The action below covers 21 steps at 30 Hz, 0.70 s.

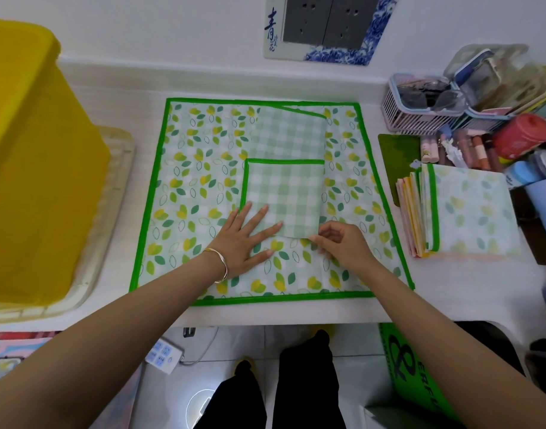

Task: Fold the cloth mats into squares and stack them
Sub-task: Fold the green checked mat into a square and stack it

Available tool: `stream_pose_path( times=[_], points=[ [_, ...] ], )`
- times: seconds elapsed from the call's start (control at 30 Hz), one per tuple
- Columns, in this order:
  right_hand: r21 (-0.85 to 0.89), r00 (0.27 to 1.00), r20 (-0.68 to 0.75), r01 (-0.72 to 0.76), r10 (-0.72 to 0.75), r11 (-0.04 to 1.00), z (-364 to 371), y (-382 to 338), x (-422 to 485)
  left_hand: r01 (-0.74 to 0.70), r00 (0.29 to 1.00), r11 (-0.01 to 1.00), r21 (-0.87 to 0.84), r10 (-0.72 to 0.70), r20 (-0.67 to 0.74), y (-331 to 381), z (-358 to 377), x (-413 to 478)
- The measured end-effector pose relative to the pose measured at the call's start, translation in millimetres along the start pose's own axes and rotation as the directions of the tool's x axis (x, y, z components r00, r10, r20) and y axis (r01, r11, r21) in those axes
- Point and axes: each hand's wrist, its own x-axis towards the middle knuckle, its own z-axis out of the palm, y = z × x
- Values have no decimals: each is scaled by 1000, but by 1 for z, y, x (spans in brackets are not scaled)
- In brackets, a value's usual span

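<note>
The left hand (244, 239) is lying flat and open at the lower centre of the frame. Its fingers are spread straight, and their tips are pressing down on the lower left part of the checked mat (287, 193). A bracelet (220, 264) is sitting on that wrist. The right hand (343, 246) is curling beside it, with thumb and fingers pinching the checked mat's lower right corner.

The checked mat is lying folded into a narrow strip in the middle of the frame, its green-edged near half doubled over the far half. It is resting on the leaf-print mat (197, 181), which is lying spread flat on the white worktop (141, 97).

The stack of folded mats (470, 209) is sitting at the right of the frame, just beside the leaf-print mat's right edge. A yellow bin (33, 165) is standing at the left.
</note>
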Motion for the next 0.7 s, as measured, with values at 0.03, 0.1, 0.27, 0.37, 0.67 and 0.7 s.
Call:
stream_pose_path(
  times=[0.03, 0.1, 0.27, 0.37, 0.67, 0.7],
  points=[
    [-45, 1000, -19, 11, -12, 999, 1, 2, 0, -1, 1000, 1000, 0, 1, 4, 0, 0, 0],
    [-116, 999, -52, -3, -3, 993, 0, 4, 2, -2, 1000, 1000, 9, 2, 11, 1, -1, 0],
    [-367, 991, -128, -5, -45, 930, -2, -1, -4, -7, 1000, 1000, 9, 7, 18, 2, -1, 0],
    [-644, 933, -17, 265, -360, 717, 16, -2, -15, -10, 1000, 1000, 15, 10, 19, 0, 0, 1],
    [-746, 875, 434, 483, -216, 459, 18, 25, -21, -41, 999, 999, 20, 40, 18, -12, -2, -11],
    [-747, 875, 434, 482, -212, 458, 15, 27, -21, -37, 999, 999, 25, 36, 17, -18, -4, -17]
  ],
)
